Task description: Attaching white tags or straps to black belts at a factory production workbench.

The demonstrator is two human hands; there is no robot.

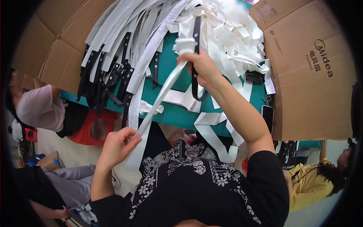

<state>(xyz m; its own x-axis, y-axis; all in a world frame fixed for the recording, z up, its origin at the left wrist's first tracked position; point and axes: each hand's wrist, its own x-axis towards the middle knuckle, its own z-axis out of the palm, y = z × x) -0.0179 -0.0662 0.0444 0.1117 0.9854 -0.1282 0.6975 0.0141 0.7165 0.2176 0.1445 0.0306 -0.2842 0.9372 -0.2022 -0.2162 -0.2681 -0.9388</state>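
Observation:
A long white paper-like strip point(160, 94) runs slantwise between my hands. My left hand point(118, 146) pinches it low down near my body, and its loose end hangs below the fingers. Further up, my right hand point(206, 70) is closed round a black strap point(197, 32) with metal eyelets or studs, with the white strip against its fingers. The strap's lower part loops beneath that hand. Just beyond lies a bunched white piece point(184, 45). On the green table point(170, 73), several black studded straps point(123, 81) with white strips lie to the left.
A heap of loose white strips point(227, 34) covers the far right. Cardboard boxes point(302, 90) flank both sides. A phone point(267, 115) and a small black item point(255, 77) lie at the right edge. A red stool point(94, 126) stands left; other people are on both sides.

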